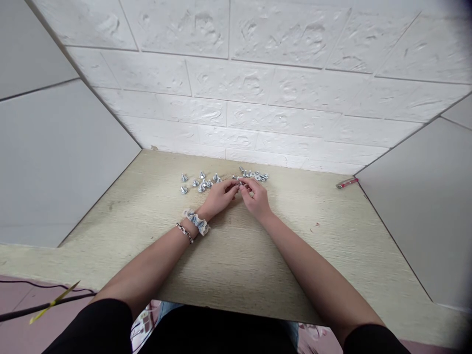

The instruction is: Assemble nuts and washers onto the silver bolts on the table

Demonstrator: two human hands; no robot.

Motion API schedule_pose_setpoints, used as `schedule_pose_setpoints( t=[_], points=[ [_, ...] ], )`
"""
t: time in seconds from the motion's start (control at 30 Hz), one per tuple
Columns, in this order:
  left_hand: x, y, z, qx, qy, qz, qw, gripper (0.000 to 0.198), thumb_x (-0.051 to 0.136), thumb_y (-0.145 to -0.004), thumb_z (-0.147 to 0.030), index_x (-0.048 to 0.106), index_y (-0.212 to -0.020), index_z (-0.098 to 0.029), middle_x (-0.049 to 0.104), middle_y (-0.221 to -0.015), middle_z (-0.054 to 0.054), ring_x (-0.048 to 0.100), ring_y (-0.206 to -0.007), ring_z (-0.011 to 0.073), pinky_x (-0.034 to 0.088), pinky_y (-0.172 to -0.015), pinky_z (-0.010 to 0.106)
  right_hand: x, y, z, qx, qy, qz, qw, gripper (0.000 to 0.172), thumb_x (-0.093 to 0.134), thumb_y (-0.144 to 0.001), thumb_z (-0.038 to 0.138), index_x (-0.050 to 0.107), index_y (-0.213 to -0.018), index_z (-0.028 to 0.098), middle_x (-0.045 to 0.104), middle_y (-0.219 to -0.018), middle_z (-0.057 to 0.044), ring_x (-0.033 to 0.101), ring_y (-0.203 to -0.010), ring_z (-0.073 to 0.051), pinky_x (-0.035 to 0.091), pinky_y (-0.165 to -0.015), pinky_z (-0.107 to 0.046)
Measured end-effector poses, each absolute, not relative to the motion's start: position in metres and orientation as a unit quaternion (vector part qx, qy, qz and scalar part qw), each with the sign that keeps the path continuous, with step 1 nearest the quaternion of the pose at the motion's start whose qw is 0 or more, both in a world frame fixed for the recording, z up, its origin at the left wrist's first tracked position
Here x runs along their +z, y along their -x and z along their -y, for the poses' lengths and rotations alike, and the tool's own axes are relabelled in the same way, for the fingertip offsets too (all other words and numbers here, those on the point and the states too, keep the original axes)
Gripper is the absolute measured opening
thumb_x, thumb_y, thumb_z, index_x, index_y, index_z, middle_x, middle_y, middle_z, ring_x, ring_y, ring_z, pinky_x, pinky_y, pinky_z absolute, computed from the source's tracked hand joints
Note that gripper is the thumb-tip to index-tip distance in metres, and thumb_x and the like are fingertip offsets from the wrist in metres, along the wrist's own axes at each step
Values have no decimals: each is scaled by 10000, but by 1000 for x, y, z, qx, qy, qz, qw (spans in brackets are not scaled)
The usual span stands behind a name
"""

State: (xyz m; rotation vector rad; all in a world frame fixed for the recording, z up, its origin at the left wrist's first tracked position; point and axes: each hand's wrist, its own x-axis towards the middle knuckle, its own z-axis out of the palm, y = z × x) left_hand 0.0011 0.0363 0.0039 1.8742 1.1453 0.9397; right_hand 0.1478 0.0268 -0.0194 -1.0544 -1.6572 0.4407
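Observation:
My left hand (220, 196) and my right hand (257, 199) meet fingertip to fingertip just above the table. Both are closed in a pinch around a small shiny bolt (241, 183); the fingers cover most of it, so any nut or washer on it cannot be made out. To the left of my hands, several bolts with washers and nuts on them (195, 182) stand on their heads, shanks up. Just beyond my right hand lies a loose group of bolts, flat washers and nuts (258, 175).
The pale wooden table (236, 260) backs onto a white brick-patterned wall (250, 83). Grey panels rise at the left (70, 162) and right (416, 206). A red-handled tool (347, 183) lies near the right panel. A black cable with a yellow tie (51, 303) hangs at lower left.

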Motion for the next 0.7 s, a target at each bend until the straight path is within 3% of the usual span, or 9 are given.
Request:
schedule_pose_setpoints(
  t=[0.37,0.7],
  points=[
    [6,-2,-37,381,-709,-464,369,250,480,-857,-326,645,-940,-156,610,-670,-6,555,-588,115,429,-604,236,-20,-148,-28,172,455,684,543,197,490,-860,285,638,-950,190,661,-923,-60,608,-831,-169,519,-712,-301],
    [2,0,-39,384,-727,-455,344,258,465,-864,-336,645,-926,-163,626,-694,2,571,-609,123,441,-599,237,-20,-149,-28,184,465,683,532,191,498,-862,354,610,-887,202,641,-854,-43,587,-759,-165,508,-685,-303]
  ],
)
